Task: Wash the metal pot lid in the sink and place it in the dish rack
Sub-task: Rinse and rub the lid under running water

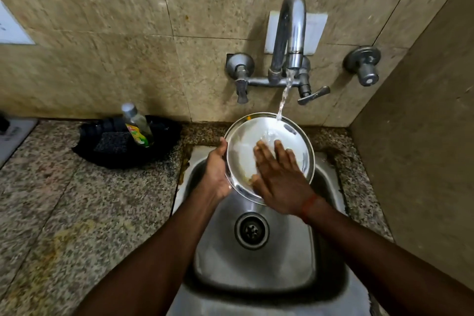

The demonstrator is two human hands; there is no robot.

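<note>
From the head view, I had the metal pot lid [269, 156] tilted up over the back of the sink [256, 264], with the stream from the tap [292, 31] landing near its far rim. My left hand [216, 174] was curled round the lid's left edge, gripping it, while my right hand [278, 177] lay flat and open on the inner face, fingers [279, 151] spread. I judged this to be the rinsing stage; to do it well I would turn the lid under the water so every part of the rim passed through, and keep the left grip firm, since wet polished steel slips. The lid was a shallow, shiny disc with a raised lip. The sink was brushed steel with a round drain [252, 230]; the counter [77, 200] was speckled stone. A dish rack was not visible.
</note>
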